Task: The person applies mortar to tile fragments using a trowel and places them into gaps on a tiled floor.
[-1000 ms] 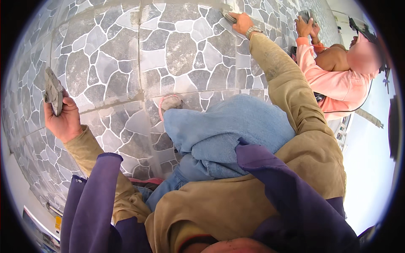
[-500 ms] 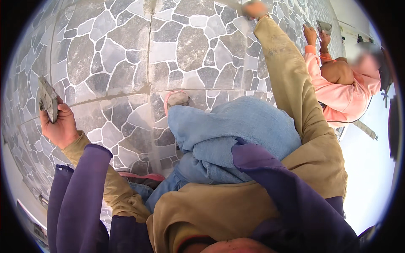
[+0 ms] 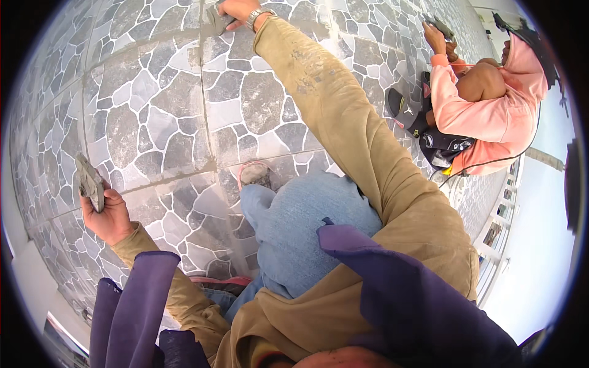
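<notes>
At the left, my left hand (image 3: 111, 216) is closed on a small flat piece caked with wet grey mortar (image 3: 91, 183), held up above the tiles. My right arm stretches far forward, and my right hand (image 3: 240, 10) grips a thin grey scraper (image 3: 218, 21) against the floor, beside a joint between tiles. Part of that hand and of the scraper is cut off by the upper edge. The tiled floor (image 3: 178, 110) has a grey stone pattern with white veins; grey mortar smears lie along several joints.
A co-worker in a pink hooded top (image 3: 491, 126) crouches at the right, holding a grey tool (image 3: 439, 26). My bent knee in blue jeans (image 3: 313, 227) and a shoe (image 3: 254, 175) are in the middle. Loose purple cloth (image 3: 138, 306) hangs near my left arm.
My right hand has swept left along the far floor, from the upper middle-right toward the upper middle. The left hand still holds the mortar-caked piece. The view has shifted slightly.
</notes>
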Action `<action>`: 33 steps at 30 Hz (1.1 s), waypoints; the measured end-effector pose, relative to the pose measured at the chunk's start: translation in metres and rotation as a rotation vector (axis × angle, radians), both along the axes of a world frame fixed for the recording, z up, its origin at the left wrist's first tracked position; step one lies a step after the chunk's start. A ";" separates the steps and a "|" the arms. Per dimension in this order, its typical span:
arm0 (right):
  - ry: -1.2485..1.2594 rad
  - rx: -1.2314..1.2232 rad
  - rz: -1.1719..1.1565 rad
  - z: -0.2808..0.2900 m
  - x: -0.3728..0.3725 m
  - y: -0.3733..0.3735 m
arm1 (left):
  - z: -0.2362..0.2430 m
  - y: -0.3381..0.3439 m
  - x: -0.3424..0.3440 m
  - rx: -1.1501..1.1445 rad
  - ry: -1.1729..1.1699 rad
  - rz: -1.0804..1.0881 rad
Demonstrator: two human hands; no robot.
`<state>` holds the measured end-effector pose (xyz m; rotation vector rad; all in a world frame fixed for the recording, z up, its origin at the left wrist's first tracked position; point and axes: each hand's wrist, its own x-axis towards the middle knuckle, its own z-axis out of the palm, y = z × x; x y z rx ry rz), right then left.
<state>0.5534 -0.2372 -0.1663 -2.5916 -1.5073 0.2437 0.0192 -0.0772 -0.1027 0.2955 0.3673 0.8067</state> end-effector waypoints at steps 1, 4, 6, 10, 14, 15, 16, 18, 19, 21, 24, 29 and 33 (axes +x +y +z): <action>0.000 0.017 0.031 0.002 -0.005 -0.002 | 0.018 -0.004 -0.009 0.020 0.016 0.044; -0.002 0.057 0.076 0.017 0.015 -0.020 | 0.051 -0.008 -0.033 0.077 0.053 0.121; -0.021 0.021 -0.010 0.028 0.057 -0.060 | 0.044 -0.009 -0.036 0.052 0.048 0.089; -0.031 -0.069 -0.304 0.043 0.137 -0.114 | 0.015 -0.014 -0.022 0.013 0.053 0.094; 0.000 -0.080 -0.501 0.033 0.160 -0.110 | 0.017 -0.024 0.003 -0.029 0.080 0.097; 0.010 -0.075 -0.512 0.029 0.158 -0.101 | 0.020 -0.026 0.008 -0.026 0.089 0.122; 0.010 -0.076 -0.523 0.026 0.156 -0.093 | 0.023 -0.028 0.013 -0.021 0.078 0.112; 0.035 -0.060 -0.513 0.022 0.144 -0.073 | 0.044 -0.033 0.018 0.004 0.091 0.105; 0.041 -0.056 -0.506 0.021 0.139 -0.063 | 0.046 -0.033 0.020 0.004 0.100 0.117; 0.064 -0.052 -0.481 0.020 0.126 -0.047 | 0.048 -0.034 0.018 -0.002 0.107 0.145; 0.104 -0.052 -0.397 0.015 0.094 -0.007 | 0.049 -0.036 0.006 -0.005 0.113 0.167; 0.203 -0.040 -0.175 0.017 0.024 0.071 | 0.038 -0.043 -0.012 -0.047 0.113 0.213; 0.302 -0.039 0.013 0.022 -0.027 0.127 | 0.034 -0.049 -0.017 -0.069 0.100 0.224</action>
